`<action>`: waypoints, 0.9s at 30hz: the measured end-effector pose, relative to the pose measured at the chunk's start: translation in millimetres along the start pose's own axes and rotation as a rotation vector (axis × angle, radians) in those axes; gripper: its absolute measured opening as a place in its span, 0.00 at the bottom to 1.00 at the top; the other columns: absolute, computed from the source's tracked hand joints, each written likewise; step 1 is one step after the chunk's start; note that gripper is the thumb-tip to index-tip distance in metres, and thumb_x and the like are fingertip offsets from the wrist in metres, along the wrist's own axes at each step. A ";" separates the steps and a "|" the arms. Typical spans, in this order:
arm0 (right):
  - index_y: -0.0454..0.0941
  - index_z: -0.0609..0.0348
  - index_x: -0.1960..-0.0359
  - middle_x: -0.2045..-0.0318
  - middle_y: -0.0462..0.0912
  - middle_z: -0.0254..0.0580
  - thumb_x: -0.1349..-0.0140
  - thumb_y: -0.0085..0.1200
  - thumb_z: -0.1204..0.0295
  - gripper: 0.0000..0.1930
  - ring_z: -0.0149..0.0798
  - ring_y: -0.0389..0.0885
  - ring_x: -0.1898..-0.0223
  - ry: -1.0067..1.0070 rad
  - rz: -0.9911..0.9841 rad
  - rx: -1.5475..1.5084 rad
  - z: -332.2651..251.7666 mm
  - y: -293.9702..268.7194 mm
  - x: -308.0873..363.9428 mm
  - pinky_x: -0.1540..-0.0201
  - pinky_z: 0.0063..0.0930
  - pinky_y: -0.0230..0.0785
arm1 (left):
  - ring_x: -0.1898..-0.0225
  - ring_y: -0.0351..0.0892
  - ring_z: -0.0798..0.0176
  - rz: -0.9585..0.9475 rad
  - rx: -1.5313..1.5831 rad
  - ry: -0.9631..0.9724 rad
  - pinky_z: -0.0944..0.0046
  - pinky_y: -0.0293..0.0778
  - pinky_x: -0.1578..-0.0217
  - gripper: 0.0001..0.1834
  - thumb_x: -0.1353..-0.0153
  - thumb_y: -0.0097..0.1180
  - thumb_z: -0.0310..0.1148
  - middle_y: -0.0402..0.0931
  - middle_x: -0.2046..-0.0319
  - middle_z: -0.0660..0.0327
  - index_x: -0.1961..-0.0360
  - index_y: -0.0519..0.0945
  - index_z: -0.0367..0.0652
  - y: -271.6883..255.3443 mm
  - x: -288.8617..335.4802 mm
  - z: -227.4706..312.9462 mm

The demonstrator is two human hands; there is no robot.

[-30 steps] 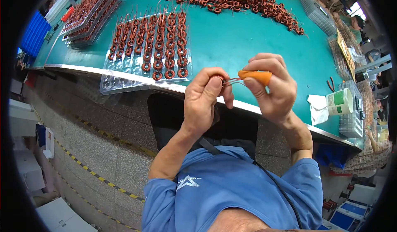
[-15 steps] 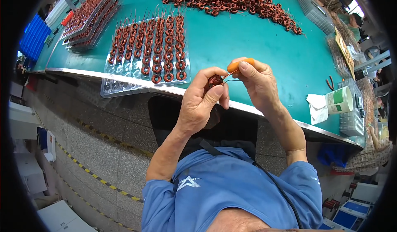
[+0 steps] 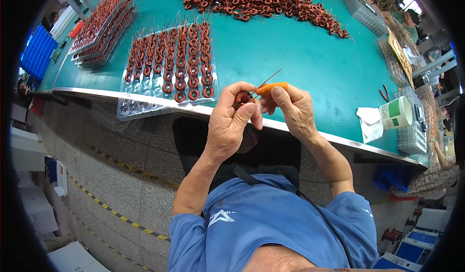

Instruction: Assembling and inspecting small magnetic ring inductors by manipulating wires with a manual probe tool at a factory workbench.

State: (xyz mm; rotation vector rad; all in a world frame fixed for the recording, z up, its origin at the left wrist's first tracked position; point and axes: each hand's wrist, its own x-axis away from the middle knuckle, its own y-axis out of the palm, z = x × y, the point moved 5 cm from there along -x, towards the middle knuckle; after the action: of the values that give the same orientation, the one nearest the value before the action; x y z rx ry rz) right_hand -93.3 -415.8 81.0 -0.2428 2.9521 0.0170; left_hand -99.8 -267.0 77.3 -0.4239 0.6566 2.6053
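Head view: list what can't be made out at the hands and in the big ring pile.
Head view:
- Part of the copper-red wire-wound ring: covered by the left hand.
- Part of the orange tapered tool: covered by the right hand.
- Whether tool and wire touch: too small.
- Ring count in the copper-red pile: rings overlap.

Factory workshop, coil production by the look of it.
Green bench (image 3: 300, 58) across the frame: heap of copper-wound ring coils (image 3: 261, 3) top centre, clear tray (image 3: 138, 109) with rows of them left of centre, stacked trays (image 3: 107, 29) upper left. Blue bins (image 3: 38, 49) far left, yellow-black floor tape (image 3: 130, 221) lower left, another person (image 3: 410, 29) upper right.
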 end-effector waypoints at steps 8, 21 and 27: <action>0.80 0.70 0.65 0.77 0.81 0.42 0.31 0.49 0.63 0.18 0.29 0.78 0.80 0.065 0.165 -0.196 -14.2 -9.7 8.1 0.78 0.21 0.69 | 0.75 0.73 0.71 0.041 -0.361 0.077 0.72 0.70 0.70 0.12 0.30 0.46 0.29 0.72 0.76 0.63 0.49 0.67 0.36 0.5 2.4 2.5; 0.78 0.64 0.54 0.78 0.77 0.35 0.32 0.52 0.62 0.16 0.25 0.73 0.81 -0.007 0.040 -0.108 3.3 -5.4 -4.3 0.81 0.14 0.60 | 0.80 0.72 0.72 0.004 -0.038 -0.123 0.73 0.70 0.75 0.22 0.28 0.43 0.46 0.70 0.82 0.63 0.54 0.70 0.33 -17.2 5.9 -9.4; 0.80 0.63 0.57 0.81 0.76 0.33 0.33 0.53 0.66 0.12 0.23 0.70 0.86 0.135 0.085 -0.285 8.9 -4.4 -4.5 0.87 0.13 0.57 | 0.77 0.74 0.70 -0.033 -0.226 -0.102 0.72 0.70 0.72 0.21 0.30 0.45 0.46 0.72 0.80 0.62 0.51 0.70 0.36 -16.7 4.2 -5.1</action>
State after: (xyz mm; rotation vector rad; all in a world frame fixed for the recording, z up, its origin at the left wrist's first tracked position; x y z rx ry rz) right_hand -86.7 -419.2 73.0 -0.1608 3.0845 0.4512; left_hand -94.7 -254.9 65.0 -0.3624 0.3202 2.6587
